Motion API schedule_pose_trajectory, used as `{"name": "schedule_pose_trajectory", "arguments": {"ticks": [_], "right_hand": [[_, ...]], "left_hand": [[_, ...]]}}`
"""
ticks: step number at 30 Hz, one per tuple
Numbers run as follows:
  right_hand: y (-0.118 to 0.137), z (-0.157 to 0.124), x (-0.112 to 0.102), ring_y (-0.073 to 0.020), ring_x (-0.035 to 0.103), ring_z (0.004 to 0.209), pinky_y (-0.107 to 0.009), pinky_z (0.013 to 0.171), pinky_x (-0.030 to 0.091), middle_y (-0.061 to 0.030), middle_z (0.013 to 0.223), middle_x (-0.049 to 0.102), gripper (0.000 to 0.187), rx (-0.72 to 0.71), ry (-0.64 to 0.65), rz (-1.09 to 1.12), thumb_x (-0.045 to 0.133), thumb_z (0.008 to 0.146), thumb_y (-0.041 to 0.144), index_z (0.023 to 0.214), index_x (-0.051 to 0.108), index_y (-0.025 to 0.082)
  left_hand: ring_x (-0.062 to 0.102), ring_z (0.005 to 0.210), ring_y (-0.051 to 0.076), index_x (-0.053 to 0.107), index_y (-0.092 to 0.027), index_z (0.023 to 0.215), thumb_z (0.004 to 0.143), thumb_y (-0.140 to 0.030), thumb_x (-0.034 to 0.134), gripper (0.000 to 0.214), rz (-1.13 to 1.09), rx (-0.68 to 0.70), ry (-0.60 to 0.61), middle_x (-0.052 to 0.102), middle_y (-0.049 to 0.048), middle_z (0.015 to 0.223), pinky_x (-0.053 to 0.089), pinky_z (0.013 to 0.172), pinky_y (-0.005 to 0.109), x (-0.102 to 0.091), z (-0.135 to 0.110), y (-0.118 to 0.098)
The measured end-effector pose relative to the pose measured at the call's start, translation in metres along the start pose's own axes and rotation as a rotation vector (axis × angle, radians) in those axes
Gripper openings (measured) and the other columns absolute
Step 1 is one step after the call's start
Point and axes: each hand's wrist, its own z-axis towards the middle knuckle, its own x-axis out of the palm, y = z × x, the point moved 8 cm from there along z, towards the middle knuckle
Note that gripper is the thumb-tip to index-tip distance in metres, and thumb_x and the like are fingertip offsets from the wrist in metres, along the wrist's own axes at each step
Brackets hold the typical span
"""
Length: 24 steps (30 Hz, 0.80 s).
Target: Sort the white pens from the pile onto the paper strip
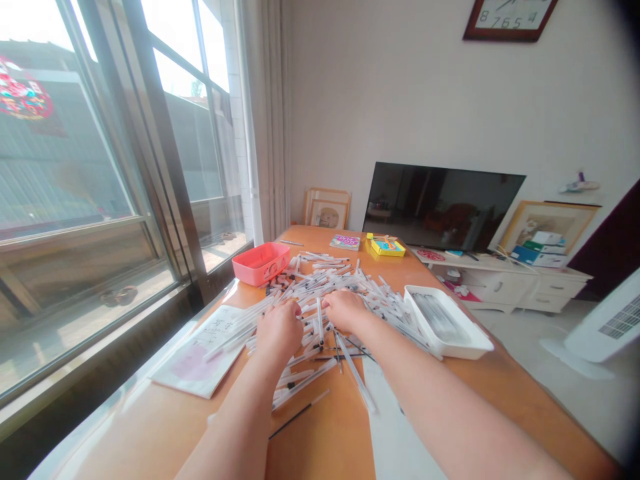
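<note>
My left hand (281, 327) is over the near part of a pile of clear pen barrels (325, 283), fingers curled in; what they hold is hidden. Just right of it, my right hand (346, 310) is closed in a pinch, its fingertips at the upper end of a clear pen barrel (320, 323) with a dark tip. Several long white pen tubes stick out left of my left hand, across a booklet (200, 373). Thin dark refills (339, 353) lie below the hands, and one refill (299, 415) lies apart, nearer me.
A red plastic basket (257, 270) stands at the pile's far left. To the right, a white tray (475, 340) holds a stack of pens (435, 317). A yellow box (387, 247) and a pink booklet (345, 241) lie at the wooden table's (340, 433) far end.
</note>
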Motion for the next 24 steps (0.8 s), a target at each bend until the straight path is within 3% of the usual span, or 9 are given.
{"name": "schedule_pose_trajectory", "arguments": {"ticks": [4, 9, 17, 24], "right_hand": [[0.005, 0.007, 0.006, -0.0269, 0.059, 0.113, -0.033, 0.089, 0.043, -0.0082, 0.106, 0.075, 0.027, -0.025, 0.046, -0.027, 0.059, 0.080, 0.022, 0.098, 0.079, 0.027], [0.008, 0.005, 0.003, -0.0301, 0.059, 0.112, -0.036, 0.088, 0.044, -0.0125, 0.112, 0.072, 0.023, -0.065, 0.068, -0.051, 0.060, 0.080, 0.026, 0.095, 0.078, 0.023], [0.005, -0.009, -0.010, -0.0271, 0.061, 0.107, -0.032, 0.085, 0.043, -0.0071, 0.103, 0.074, 0.018, -0.061, 0.045, -0.040, 0.063, 0.078, 0.026, 0.089, 0.076, 0.026], [-0.006, -0.026, -0.028, -0.0247, 0.064, 0.097, -0.031, 0.077, 0.042, -0.0062, 0.094, 0.075, 0.020, 0.039, -0.029, -0.004, 0.059, 0.081, 0.027, 0.091, 0.076, 0.028]], "left_hand": [[0.060, 0.105, 0.032, 0.069, -0.026, 0.093, 0.082, -0.017, 0.049, 0.025, 0.026, 0.000, 0.051, 0.072, 0.0094, 0.108, 0.040, 0.080, 0.039, 0.006, -0.001, 0.000], [0.062, 0.103, 0.031, 0.069, -0.027, 0.093, 0.082, -0.017, 0.048, 0.025, 0.025, 0.040, 0.022, 0.073, 0.0089, 0.104, 0.041, 0.081, 0.038, 0.012, -0.001, -0.005], [0.065, 0.094, 0.027, 0.068, -0.026, 0.088, 0.081, -0.019, 0.052, 0.020, -0.036, 0.085, -0.004, 0.074, 0.0080, 0.099, 0.040, 0.075, 0.034, 0.017, 0.001, -0.011], [0.065, 0.087, 0.025, 0.066, -0.027, 0.087, 0.081, -0.023, 0.052, 0.016, -0.164, 0.077, -0.039, 0.074, 0.0054, 0.093, 0.039, 0.069, 0.030, 0.013, 0.001, -0.013]]}}
